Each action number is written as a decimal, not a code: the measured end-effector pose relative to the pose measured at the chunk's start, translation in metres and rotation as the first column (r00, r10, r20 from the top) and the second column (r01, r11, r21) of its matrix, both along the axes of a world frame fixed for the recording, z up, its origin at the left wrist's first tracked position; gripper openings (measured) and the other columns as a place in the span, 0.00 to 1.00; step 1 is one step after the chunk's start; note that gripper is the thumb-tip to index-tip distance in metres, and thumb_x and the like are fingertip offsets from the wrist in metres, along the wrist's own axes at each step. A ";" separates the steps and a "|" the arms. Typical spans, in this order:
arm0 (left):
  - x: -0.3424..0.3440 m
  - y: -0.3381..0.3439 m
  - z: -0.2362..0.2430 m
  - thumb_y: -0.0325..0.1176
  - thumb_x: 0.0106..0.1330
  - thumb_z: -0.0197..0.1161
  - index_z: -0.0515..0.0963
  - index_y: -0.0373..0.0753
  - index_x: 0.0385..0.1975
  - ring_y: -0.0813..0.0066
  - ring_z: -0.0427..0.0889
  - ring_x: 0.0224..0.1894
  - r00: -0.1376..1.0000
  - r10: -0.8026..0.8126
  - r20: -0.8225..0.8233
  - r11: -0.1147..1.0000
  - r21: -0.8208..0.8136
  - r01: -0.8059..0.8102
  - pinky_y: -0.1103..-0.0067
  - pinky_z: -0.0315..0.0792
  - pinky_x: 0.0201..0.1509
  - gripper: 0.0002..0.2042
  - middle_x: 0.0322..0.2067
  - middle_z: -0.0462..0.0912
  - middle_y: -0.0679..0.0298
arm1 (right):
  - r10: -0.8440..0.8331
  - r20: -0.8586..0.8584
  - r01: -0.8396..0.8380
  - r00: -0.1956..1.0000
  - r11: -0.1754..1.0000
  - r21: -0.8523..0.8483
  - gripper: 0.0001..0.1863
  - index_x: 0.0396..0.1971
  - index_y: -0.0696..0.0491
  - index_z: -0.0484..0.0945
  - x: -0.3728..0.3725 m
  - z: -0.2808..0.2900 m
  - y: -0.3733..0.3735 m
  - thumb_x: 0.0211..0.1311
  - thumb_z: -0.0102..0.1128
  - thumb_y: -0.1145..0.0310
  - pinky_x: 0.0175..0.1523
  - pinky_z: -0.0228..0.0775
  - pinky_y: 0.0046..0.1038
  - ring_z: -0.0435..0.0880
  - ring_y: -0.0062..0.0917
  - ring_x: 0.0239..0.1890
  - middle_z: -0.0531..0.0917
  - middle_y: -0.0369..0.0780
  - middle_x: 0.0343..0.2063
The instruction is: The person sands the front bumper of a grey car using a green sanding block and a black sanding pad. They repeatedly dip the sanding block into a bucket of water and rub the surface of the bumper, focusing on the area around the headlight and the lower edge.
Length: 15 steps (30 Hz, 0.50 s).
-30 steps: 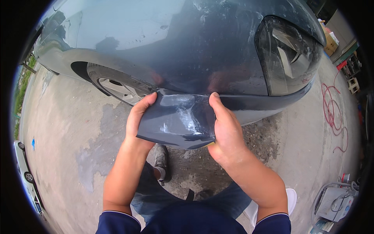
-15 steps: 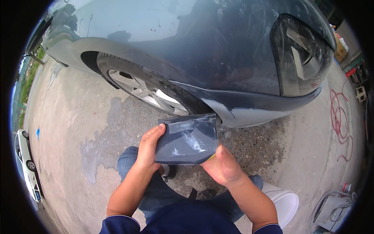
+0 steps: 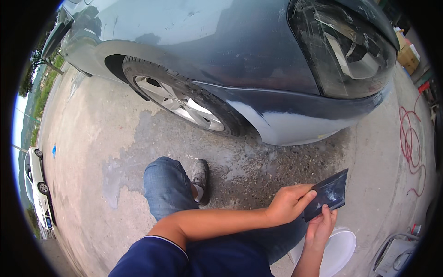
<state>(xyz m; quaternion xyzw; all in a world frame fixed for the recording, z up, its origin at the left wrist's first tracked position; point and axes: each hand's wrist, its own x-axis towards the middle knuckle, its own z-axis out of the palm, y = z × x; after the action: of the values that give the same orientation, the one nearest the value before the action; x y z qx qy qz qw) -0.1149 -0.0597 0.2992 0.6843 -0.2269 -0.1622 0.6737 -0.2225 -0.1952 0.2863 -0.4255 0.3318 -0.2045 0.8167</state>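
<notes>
A dark, glossy sheet of sandpaper [image 3: 333,191] with whitish smears hangs in front of me to the right, tilted. My left hand [image 3: 287,203] reaches across and pinches its left edge, thumb on top. The lower edge is gripped by my right hand [image 3: 322,227], its thumb also on the face. Below the sheet stands a white bucket [image 3: 344,251]; its contents cannot be made out. The dark grey car bumper [image 3: 295,127], with a pale, dull patch low on it, is beyond my hands and apart from them.
A front wheel [image 3: 177,101] and a scuffed headlight [image 3: 348,51] flank the bumper. Wet patches mark the concrete ground [image 3: 92,138]. At right lie a red hose [image 3: 408,143] and a grey machine [image 3: 394,258]. A white car [image 3: 37,184] is parked far left.
Both hands have carried the sandpaper from the middle to the right, over the bucket side. The sheet has turned and tilted. My left forearm now crosses my lap, and my view has shifted.
</notes>
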 end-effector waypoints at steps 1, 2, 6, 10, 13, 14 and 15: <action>-0.013 -0.009 -0.005 0.33 0.75 0.59 0.81 0.33 0.47 0.49 0.85 0.36 0.998 -0.028 0.053 0.999 -0.037 0.030 0.65 0.77 0.39 0.11 0.35 0.84 0.47 | -0.051 -0.017 0.049 0.999 0.994 -0.098 0.23 0.63 0.58 0.68 -0.008 -0.002 -0.011 0.68 0.53 0.78 0.62 0.75 0.33 0.81 0.29 0.56 0.80 0.43 0.54; -0.026 -0.018 -0.012 0.33 0.74 0.60 0.81 0.34 0.52 0.52 0.87 0.38 0.993 -0.052 0.107 0.996 -0.072 0.060 0.67 0.79 0.41 0.13 0.38 0.85 0.48 | -0.101 -0.030 0.094 0.994 0.976 -0.196 0.24 0.63 0.58 0.67 -0.018 -0.005 -0.023 0.67 0.53 0.80 0.61 0.74 0.32 0.81 0.28 0.54 0.80 0.42 0.53; -0.045 -0.033 -0.027 0.35 0.74 0.59 0.76 0.38 0.62 0.57 0.88 0.37 0.968 -0.230 0.102 0.973 0.012 0.230 0.69 0.81 0.42 0.19 0.47 0.87 0.53 | -0.299 -0.249 0.224 0.921 0.931 -0.289 0.21 0.63 0.55 0.69 -0.106 -0.009 -0.102 0.71 0.46 0.74 0.67 0.65 0.33 0.75 0.28 0.58 0.76 0.42 0.56; -0.018 -0.011 -0.025 0.35 0.72 0.62 0.76 0.39 0.62 0.66 0.86 0.32 0.966 -0.257 0.025 0.959 0.131 0.252 0.72 0.80 0.39 0.20 0.45 0.89 0.57 | -0.333 -0.213 0.343 0.919 0.939 0.011 0.20 0.58 0.51 0.76 -0.283 -0.109 -0.225 0.66 0.59 0.64 0.38 0.72 0.18 0.82 0.16 0.39 0.84 0.34 0.52; 0.002 0.025 -0.035 0.34 0.73 0.63 0.80 0.36 0.56 0.71 0.87 0.32 0.989 -0.145 0.033 0.961 0.244 0.133 0.75 0.80 0.39 0.16 0.41 0.90 0.57 | -0.280 -0.391 0.389 0.877 0.891 0.236 0.37 0.73 0.40 0.64 -0.398 -0.195 -0.268 0.64 0.66 0.65 0.42 0.83 0.40 0.86 0.32 0.35 0.87 0.41 0.42; 0.004 0.043 -0.037 0.34 0.73 0.64 0.81 0.35 0.54 0.73 0.87 0.32 0.995 -0.081 0.057 0.936 0.347 0.056 0.76 0.80 0.39 0.15 0.38 0.90 0.57 | -0.141 -0.265 0.173 0.954 0.980 0.101 0.27 0.63 0.48 0.73 -0.359 -0.220 -0.241 0.62 0.59 0.70 0.28 0.70 0.14 0.80 0.13 0.36 0.83 0.33 0.54; 0.008 0.055 -0.036 0.33 0.72 0.64 0.82 0.34 0.53 0.75 0.86 0.31 0.997 -0.051 0.061 0.928 0.373 0.025 0.77 0.79 0.37 0.14 0.37 0.90 0.57 | -0.165 -0.416 0.259 0.894 0.949 0.181 0.27 0.61 0.45 0.74 -0.359 -0.238 -0.242 0.58 0.58 0.74 0.21 0.66 0.16 0.80 0.15 0.31 0.84 0.32 0.48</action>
<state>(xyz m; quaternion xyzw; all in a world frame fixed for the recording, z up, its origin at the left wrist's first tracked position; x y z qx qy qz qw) -0.1068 -0.0049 0.2627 0.8002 -0.2287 -0.1912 0.5204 -0.5818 -0.4371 0.0480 -0.3209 0.5559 -0.1628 0.7493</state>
